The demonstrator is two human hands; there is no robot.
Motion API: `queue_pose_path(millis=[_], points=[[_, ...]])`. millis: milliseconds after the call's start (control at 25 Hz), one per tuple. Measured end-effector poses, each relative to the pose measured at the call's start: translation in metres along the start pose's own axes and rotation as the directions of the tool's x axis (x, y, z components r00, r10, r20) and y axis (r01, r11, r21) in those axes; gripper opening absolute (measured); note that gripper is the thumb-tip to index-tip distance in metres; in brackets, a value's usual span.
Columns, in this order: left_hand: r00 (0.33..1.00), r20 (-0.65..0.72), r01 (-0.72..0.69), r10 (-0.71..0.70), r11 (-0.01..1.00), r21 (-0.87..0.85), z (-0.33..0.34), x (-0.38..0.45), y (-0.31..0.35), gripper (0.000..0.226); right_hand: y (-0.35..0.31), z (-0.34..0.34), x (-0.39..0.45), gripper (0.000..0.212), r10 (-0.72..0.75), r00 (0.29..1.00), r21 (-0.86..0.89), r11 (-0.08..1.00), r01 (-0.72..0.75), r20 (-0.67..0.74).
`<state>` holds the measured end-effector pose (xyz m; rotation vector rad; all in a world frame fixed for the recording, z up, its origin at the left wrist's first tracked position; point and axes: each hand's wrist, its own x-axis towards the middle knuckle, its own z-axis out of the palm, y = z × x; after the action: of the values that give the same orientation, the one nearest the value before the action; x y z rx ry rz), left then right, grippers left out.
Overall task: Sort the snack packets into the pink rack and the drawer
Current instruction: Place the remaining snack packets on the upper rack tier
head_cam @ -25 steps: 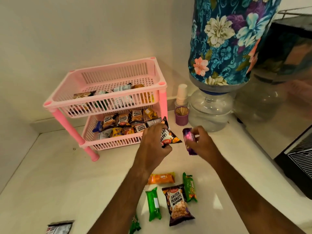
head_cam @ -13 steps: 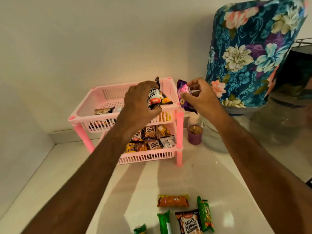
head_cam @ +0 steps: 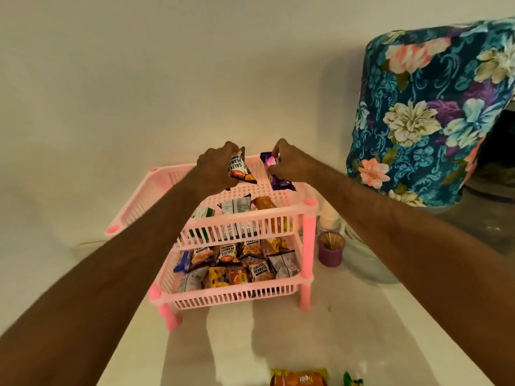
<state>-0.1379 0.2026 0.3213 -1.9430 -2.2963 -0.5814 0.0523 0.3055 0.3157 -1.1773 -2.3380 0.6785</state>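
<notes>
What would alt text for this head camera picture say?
Two hands hold snack packets over a pink rack's top tier: the left hand grips a salted peanuts packet, the right hand a purple packet. Both tiers already hold packets.

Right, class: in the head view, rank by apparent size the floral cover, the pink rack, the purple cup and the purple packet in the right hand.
1. Floral cover
2. Pink rack
3 and 4. Purple cup and purple packet look alike, and the packet is partly hidden by the right hand, so no ranking.
</notes>
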Motion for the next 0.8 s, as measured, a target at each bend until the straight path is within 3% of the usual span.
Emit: queue_pose_path(millis=[320, 480, 680, 800], points=[[0.986, 0.163, 0.027, -0.02, 0.999, -0.037, 0.053, 0.038, -0.026, 0.071, 0.014, 0.029, 0.056, 0.059, 0.058, 0.981, -0.233, 0.972, -0.014, 0.184], [0.962, 0.271, 0.035, -0.031, 0.999, -0.01, 0.064, 0.048, -0.033, 0.058, 0.017, 0.038, 0.073, 0.05, 0.061, 0.984, -0.288, 0.958, -0.011, 0.166], [0.979, 0.196, 0.036, -0.052, 0.996, 0.085, 0.057, 0.046, -0.033, 0.044, 0.019, 0.051, 0.071, 0.044, 0.068, 0.978, -0.323, 0.946, -0.001, 0.196], [0.963, 0.266, 0.032, -0.04, 0.999, 0.036, 0.057, 0.044, -0.037, 0.029, 0.017, 0.045, 0.065, 0.048, -0.033, 0.989, -0.266, 0.961, 0.071, 0.146]])
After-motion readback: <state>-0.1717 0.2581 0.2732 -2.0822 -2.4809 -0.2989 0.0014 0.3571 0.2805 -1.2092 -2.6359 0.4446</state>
